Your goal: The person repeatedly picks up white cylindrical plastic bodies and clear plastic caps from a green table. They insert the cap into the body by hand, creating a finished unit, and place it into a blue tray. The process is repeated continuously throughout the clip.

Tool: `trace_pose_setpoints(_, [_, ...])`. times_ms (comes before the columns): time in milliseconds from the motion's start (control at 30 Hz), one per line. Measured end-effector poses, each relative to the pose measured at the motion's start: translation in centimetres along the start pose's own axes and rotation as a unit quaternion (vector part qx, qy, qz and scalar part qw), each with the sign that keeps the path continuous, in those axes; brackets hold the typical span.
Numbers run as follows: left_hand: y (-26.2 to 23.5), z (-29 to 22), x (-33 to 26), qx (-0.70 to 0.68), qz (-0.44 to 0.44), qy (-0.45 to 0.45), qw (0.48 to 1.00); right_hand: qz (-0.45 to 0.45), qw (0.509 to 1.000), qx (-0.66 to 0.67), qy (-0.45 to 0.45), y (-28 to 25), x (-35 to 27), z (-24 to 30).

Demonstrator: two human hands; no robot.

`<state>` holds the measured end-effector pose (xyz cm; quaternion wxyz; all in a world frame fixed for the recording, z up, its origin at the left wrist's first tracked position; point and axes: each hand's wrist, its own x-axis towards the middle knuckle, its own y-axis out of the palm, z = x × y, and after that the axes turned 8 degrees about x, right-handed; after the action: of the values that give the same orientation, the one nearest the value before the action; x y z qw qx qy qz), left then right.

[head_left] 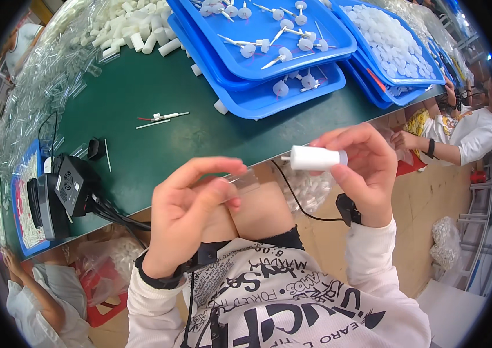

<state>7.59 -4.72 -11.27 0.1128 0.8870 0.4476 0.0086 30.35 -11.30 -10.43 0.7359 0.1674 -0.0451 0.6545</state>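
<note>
My right hand grips a white plastic cylinder by its right end, between thumb and fingers. The cylinder lies nearly level, and a thin white stem juts from its left end. To its left, my left hand pinches a transparent plastic tube between thumb and fingers. A gap separates the tube from the cylinder. Both hands are in the air just off the near edge of the green table, above my lap.
Stacked blue trays hold white disc-and-stem parts; another blue tray holds translucent discs. Transparent tubes and white cylinders are heaped at left and back. A black fan device with cables stands left. Co-workers sit at both sides.
</note>
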Motion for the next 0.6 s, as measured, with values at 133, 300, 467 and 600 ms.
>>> trace_pose_setpoints(133, [0.4, 0.1, -0.4, -0.113, -0.013, -0.039, 0.993, 0.005, 1.0, 0.009, -0.01, 1.0, -0.6, -0.1])
trace_pose_setpoints(300, [1.0, 0.7, -0.8, -0.055, 0.012, 0.001, 0.998, 0.068, 0.995, -0.042, -0.062, 1.3, -0.3, -0.6])
trace_pose_setpoints(467, [0.9, 1.2, -0.9, -0.113, 0.039, -0.018, 0.993, 0.048, 0.994, -0.054, -0.081, 1.6, -0.2, -0.8])
trace_pose_setpoints(600, [1.1, 1.5, -0.9, -0.144, 0.042, -0.012, 0.989, 0.042, 0.996, -0.043, -0.07, 2.0, -0.4, -1.2])
